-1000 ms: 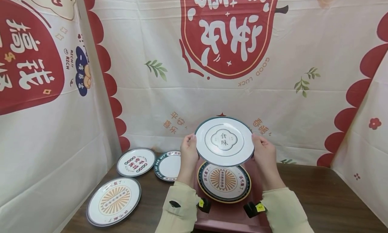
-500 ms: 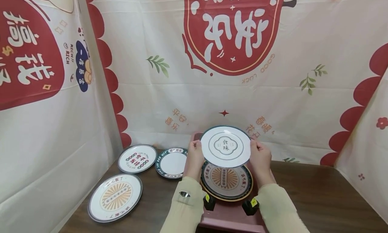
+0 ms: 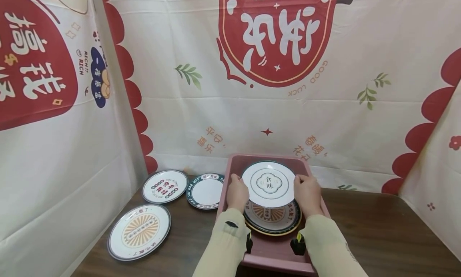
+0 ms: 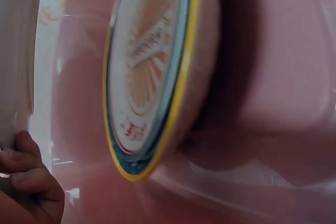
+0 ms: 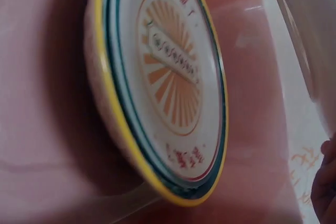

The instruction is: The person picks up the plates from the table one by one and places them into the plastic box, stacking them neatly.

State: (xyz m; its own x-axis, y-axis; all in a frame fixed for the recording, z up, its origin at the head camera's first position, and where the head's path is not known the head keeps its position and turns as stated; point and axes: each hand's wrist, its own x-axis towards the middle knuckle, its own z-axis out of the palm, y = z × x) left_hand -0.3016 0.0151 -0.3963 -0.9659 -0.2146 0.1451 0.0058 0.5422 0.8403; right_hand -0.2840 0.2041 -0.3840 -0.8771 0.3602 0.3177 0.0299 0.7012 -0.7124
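Observation:
Both of my hands hold a white plate [image 3: 268,189] with a dark rim and a flower-shaped emblem by its opposite edges. My left hand [image 3: 238,193] pinches its left edge and my right hand [image 3: 308,193] its right edge. It is raised above a stack of plates [image 3: 284,217] in a pink tray [image 3: 279,262]. The wrist views show the stack's top plate [image 4: 149,51] with an orange sunburst, over a yellow-rimmed plate [image 5: 181,201] below. The held plate's underside [image 4: 18,51] stays apart from the stack there. Curled fingers [image 4: 37,177] show at its edge.
Left of the tray on the brown table [image 3: 378,229] lie a plate with red lettering [image 3: 165,187], a green-rimmed plate [image 3: 207,193] and a sunburst plate [image 3: 139,232]. Printed cloth [image 3: 180,121] hangs behind and at both sides.
Both hands have lowered the held plate toward the stack, still gripping its edges. More of the tray's back end now shows. The plates on the table have not moved.

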